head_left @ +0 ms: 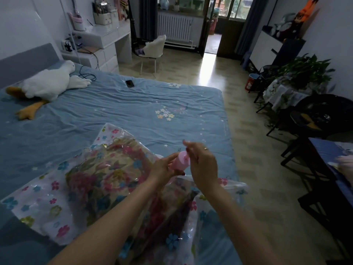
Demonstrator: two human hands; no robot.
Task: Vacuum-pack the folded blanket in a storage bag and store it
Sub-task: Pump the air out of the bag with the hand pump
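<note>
Head view: your left hand grips the pink pump; your right hand pinches its top. Bagged blanket in the storage bag lies at the bed's near edge. No legible writing.

No readable text anywhere in the room.

The blue bedsheet carries a short vertical line of dark print beside the flower motif toward its far right edge, and another near its right edge just beyond the hands, but both are too small and blurred to make out a single letter. The storage bag at the near edge of the bed shows only printed flowers, no lettering. The pink pump has no legible mark or brand. The phone near the far edge of the bed lies with a dark screen.
</note>
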